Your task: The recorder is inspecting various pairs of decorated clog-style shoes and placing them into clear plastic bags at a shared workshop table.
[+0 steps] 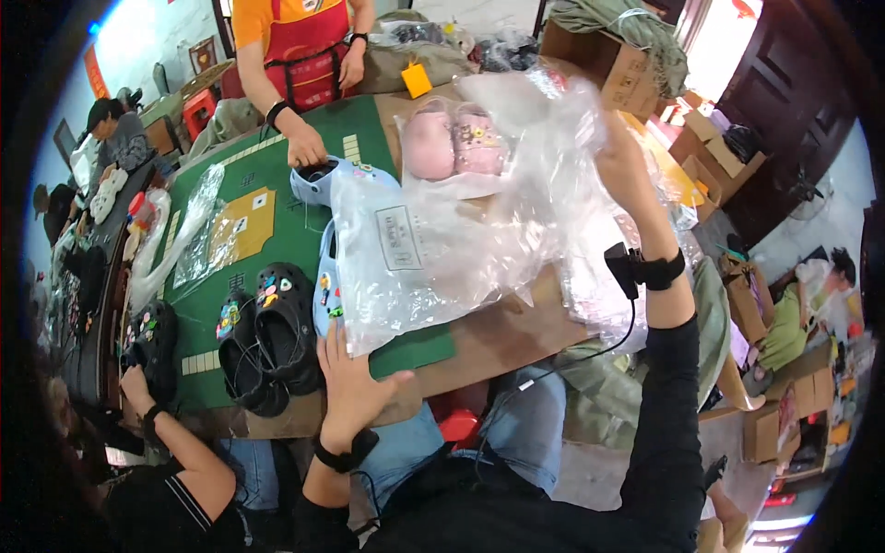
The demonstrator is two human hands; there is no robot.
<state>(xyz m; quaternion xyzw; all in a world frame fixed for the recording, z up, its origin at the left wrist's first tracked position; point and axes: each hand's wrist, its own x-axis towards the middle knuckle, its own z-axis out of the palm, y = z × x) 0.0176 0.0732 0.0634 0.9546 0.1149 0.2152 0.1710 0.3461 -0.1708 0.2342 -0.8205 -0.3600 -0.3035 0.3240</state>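
My right hand (625, 164) is raised over the table and grips the top of a large clear plastic bag (442, 249), which hangs down and spreads across the table. My left hand (355, 382) lies near the table's front edge with its fingers spread. The fingertips touch the bag's lower corner, beside a light blue clog (324, 288) that lies partly under the bag. A pair of pink clogs (452, 140) in clear wrap sits behind the bag. Black clogs (269, 334) with coloured charms lie left of my left hand.
A green mat (277, 198) covers the table. Across it, a person in a red apron has a hand (307, 147) on another light blue clog (318, 180). Another person's hand (138, 387) reaches black clogs at the left. Cardboard boxes (604, 60) stand at the right.
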